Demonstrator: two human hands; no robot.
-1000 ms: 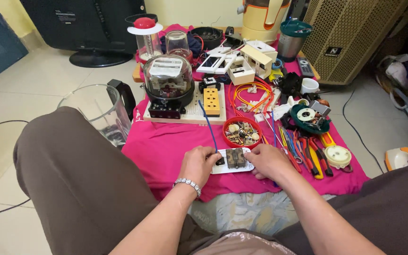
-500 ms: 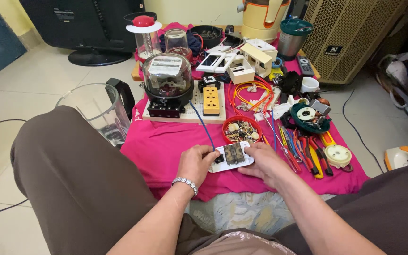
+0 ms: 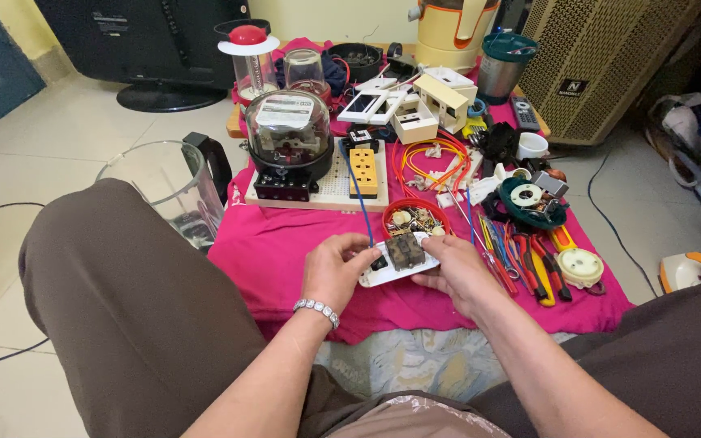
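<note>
Both my hands hold a white switch plate (image 3: 399, 264) with a dark module in its middle, lifted a little above the pink cloth (image 3: 285, 243). My left hand (image 3: 334, 272), with a beaded bracelet at the wrist, grips the plate's left end. My right hand (image 3: 456, 272) grips the right end, fingers under it. A blue wire (image 3: 360, 209) runs from the plate up toward the wooden board (image 3: 318, 195).
A red bowl of small parts (image 3: 415, 217) sits just behind the plate. Pliers and screwdrivers (image 3: 529, 264) lie to the right. The board carries a domed electric meter (image 3: 290, 134) and a yellow socket (image 3: 363, 170). A glass blender jug (image 3: 172, 191) stands left; my knees flank the cloth.
The plate has been lifted off the cloth and tilted between both hands, which have risen slightly toward the red bowl.
</note>
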